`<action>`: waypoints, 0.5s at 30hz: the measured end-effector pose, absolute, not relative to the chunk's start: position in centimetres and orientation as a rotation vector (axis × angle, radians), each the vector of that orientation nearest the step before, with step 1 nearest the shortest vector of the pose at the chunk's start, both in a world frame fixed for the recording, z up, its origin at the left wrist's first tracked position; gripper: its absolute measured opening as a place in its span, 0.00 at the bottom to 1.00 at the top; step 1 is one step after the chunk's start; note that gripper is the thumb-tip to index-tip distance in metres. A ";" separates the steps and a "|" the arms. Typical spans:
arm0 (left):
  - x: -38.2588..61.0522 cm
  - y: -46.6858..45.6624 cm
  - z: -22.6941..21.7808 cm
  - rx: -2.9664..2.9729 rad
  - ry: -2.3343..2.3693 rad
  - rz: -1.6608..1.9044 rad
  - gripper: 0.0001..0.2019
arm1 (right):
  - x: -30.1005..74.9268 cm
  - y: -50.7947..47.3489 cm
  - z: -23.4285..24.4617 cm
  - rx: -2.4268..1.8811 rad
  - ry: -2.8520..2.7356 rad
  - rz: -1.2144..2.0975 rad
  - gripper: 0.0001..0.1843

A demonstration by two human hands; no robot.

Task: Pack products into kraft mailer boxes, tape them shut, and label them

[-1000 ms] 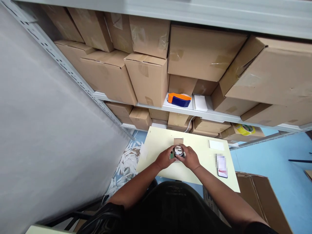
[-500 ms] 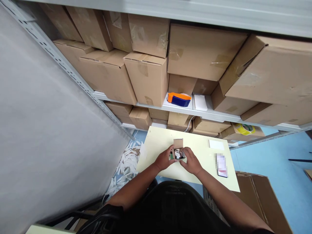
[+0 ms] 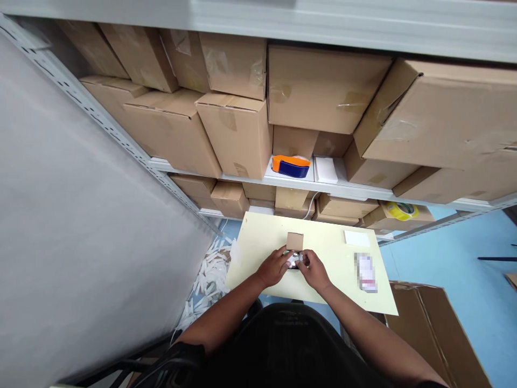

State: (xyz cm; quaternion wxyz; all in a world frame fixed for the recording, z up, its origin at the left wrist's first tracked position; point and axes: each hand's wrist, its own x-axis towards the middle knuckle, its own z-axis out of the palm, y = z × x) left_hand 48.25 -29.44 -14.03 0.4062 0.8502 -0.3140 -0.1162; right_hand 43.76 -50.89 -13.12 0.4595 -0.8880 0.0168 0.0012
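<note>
On the pale yellow table, a small cardboard box point(image 3: 294, 242) stands with its brown lid flap raised away from me. A shiny, silvery rounded object point(image 3: 294, 258) shows in its opening; its exact kind cannot be made out. My left hand point(image 3: 274, 267) grips the box's left side, its fingertips reaching over the rim toward the silvery object. From the right, my right hand point(image 3: 315, 271) holds the other side, with curled fingers and the thumb close to the object. Fingers hide much of the box's lower part.
Around the box lies the table point(image 3: 258, 237), with a phone point(image 3: 367, 272) and a white flat box point(image 3: 356, 238) on its right. Behind stand shelves of cartons point(image 3: 234, 134), an orange-and-blue tape dispenser point(image 3: 291, 166) and yellow tape point(image 3: 402, 210). White scraps point(image 3: 212, 275) litter the floor at left.
My fingers have moved inward over the silvery object, covering more of it. The box's raised flap shows more fully. The whole view has shifted slightly.
</note>
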 end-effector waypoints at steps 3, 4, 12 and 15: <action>48.7 -30.0 -13.3 2.135 -0.666 -0.148 0.38 | 43.8 -50.5 -13.7 -2.129 0.141 0.027 0.16; 48.9 -30.2 -12.8 2.127 -0.622 -0.117 0.43 | 43.8 -50.5 -13.9 -2.109 0.165 0.030 0.18; 48.4 -29.1 -10.9 2.093 -0.905 -0.013 0.25 | 42.8 -51.8 -14.4 -1.996 0.013 0.068 0.31; 47.8 -28.4 -11.9 2.117 -0.945 0.017 0.15 | 42.4 -52.2 -14.7 -2.003 -0.004 0.088 0.32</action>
